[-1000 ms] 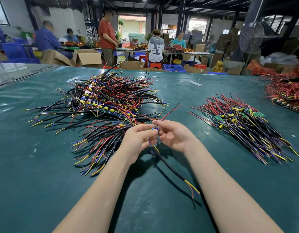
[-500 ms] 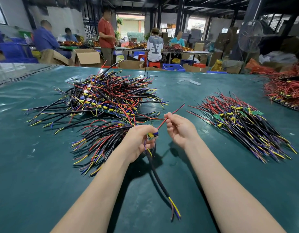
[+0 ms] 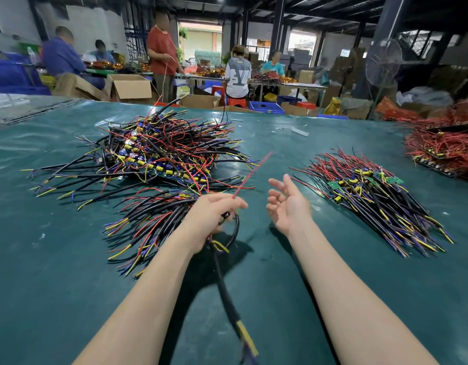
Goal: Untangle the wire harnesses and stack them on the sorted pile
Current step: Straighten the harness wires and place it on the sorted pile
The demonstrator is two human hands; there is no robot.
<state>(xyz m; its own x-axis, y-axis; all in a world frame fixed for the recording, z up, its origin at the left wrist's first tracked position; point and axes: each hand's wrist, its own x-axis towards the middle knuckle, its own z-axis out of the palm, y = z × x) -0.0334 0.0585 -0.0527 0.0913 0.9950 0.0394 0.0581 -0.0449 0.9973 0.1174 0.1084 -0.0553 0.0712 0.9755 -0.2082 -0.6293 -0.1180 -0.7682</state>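
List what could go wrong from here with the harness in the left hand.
1. Only the left hand grips the wire harness; the right hand is open, so it may slip.
2. Its red lead sticks up near the tangled pile and could snag there.
3. Its long black tail may drag across the table on the way to the sorted pile.

The left hand grips one wire harness (red lead poking up, black cable trailing down, blurred) above the green surface. The right hand hovers beside it, fingers loosely spread, between the tangled heap and the sorted pile.
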